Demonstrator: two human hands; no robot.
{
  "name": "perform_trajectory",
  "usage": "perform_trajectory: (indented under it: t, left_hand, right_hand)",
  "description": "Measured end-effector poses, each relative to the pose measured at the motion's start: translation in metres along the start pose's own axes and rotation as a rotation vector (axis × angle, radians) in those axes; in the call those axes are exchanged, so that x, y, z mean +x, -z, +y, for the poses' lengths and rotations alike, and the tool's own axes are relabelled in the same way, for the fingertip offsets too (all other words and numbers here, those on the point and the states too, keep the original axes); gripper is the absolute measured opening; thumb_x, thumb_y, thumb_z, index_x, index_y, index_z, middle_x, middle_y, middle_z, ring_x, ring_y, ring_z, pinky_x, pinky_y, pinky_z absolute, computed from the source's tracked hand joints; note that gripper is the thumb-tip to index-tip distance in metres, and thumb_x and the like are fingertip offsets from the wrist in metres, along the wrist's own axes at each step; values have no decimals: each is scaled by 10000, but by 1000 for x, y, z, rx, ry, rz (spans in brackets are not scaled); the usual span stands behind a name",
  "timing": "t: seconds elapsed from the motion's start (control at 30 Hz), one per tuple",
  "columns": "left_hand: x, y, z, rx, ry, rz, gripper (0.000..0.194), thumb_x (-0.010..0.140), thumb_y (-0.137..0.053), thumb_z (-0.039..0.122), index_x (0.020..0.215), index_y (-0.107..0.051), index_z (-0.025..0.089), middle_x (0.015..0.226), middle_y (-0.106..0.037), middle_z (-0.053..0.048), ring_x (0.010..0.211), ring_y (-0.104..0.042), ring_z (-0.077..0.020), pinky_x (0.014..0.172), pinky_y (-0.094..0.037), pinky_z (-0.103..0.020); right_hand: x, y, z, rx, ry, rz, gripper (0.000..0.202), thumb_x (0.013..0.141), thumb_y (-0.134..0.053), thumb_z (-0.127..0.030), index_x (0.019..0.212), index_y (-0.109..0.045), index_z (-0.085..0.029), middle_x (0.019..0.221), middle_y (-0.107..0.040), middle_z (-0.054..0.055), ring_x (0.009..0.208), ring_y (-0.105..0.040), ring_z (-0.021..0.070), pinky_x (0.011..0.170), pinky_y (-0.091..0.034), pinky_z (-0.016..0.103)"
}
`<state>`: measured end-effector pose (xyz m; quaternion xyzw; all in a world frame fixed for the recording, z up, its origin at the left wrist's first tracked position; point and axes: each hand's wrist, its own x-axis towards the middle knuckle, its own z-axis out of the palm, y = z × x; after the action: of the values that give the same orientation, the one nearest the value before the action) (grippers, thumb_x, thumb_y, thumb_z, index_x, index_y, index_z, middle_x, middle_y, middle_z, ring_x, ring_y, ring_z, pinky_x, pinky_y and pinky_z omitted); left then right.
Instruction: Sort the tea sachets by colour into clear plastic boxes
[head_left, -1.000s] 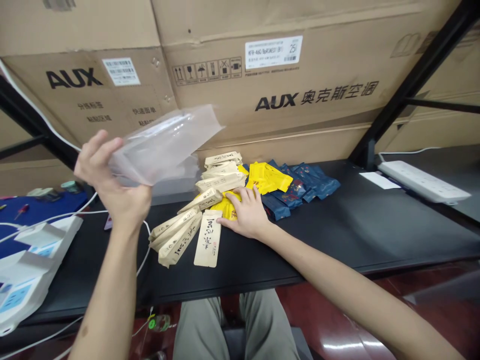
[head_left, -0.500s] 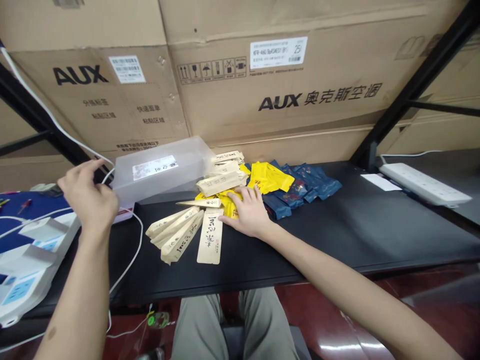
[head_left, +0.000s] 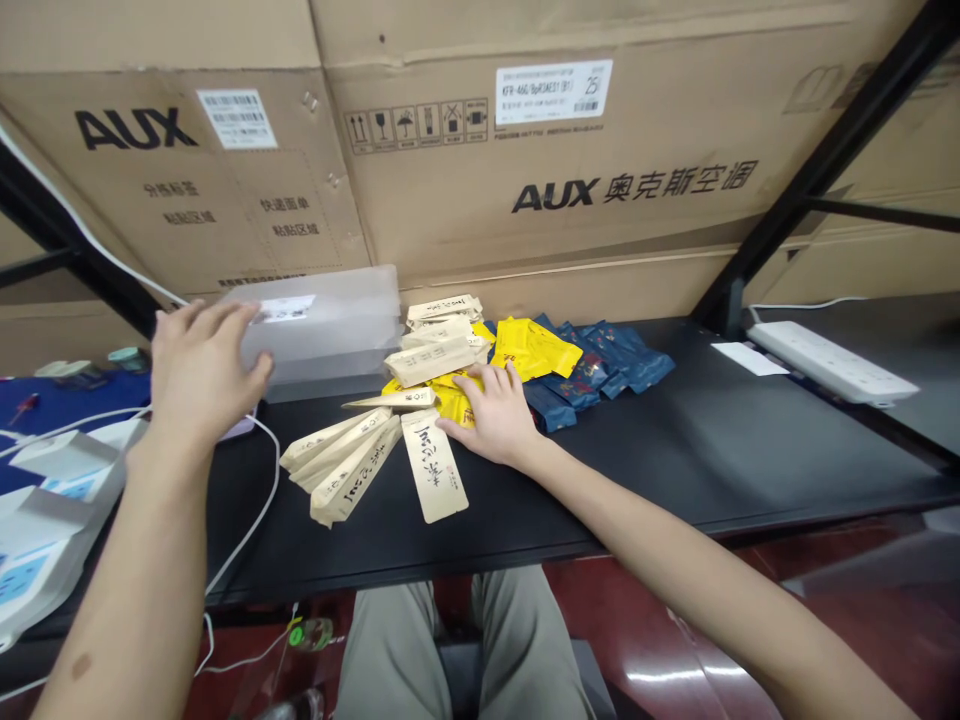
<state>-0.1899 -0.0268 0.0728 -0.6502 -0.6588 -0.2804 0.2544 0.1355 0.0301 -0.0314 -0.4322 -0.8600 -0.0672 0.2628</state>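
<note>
A clear plastic box (head_left: 330, 325) with a white label lies on the black table (head_left: 675, 450) at the back left. My left hand (head_left: 199, 370) hovers at its left end with fingers spread, touching or almost touching it, holding nothing. My right hand (head_left: 491, 415) rests flat on a pile of yellow packets (head_left: 532, 350), fingers apart. Beige long packets (head_left: 352, 455) fan out to the left of it, one beige packet (head_left: 435, 465) lying just beside the thumb. Dark blue packets (head_left: 607, 365) lie to the right of the yellow ones.
Large AUX cardboard boxes (head_left: 562, 170) stand behind the table. A white power strip (head_left: 829, 362) and a paper slip (head_left: 739, 358) lie at the right. White boxes (head_left: 45, 520) and a white cable (head_left: 251, 500) are at the left. A black frame post (head_left: 810, 170) slants at the right.
The clear box was held up in my left hand, then set down on the table at the back left. My left hand let go and now hovers by it. My right hand stayed on the packets.
</note>
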Motion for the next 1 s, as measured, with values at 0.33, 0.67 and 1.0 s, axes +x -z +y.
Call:
perform_trajectory:
  t: [0.33, 0.67, 1.0]
  left_hand:
    - [-100, 0, 96, 18, -14, -393, 772, 785, -581, 657, 1440, -455, 267, 1440, -500, -145, 1238, -502, -416, 1005, -414, -602]
    - [-88, -27, 131, -68, 40, -433, 608, 877, -488, 608, 1378, -518, 264, 1449, -516, -105, 1252, -501, -360, 927, -469, -549]
    - [-72, -55, 171, -180, -8, -380, 652, 835, -597, 569, 1382, -508, 225, 1453, -503, -110, 1288, -477, -341, 1016, -448, -526]
  right_hand:
    - [-1, -1, 0, -16, 0, -4, 673, 864, -503, -686, 1292, -601, -176, 1292, -557, 153, 1247, -448, 339, 1173, -170, 583]
    - [5, 8, 15, -52, -68, 7, 588, 903, -482, -593, 1292, -597, -167, 1238, -595, 155, 1191, -492, 340, 1138, -234, 565]
    - [8, 13, 54, -130, -204, 83, 557, 913, -475, -538, 1254, -625, -125, 1187, -603, 181, 1136, -520, 346, 1042, -330, 527]
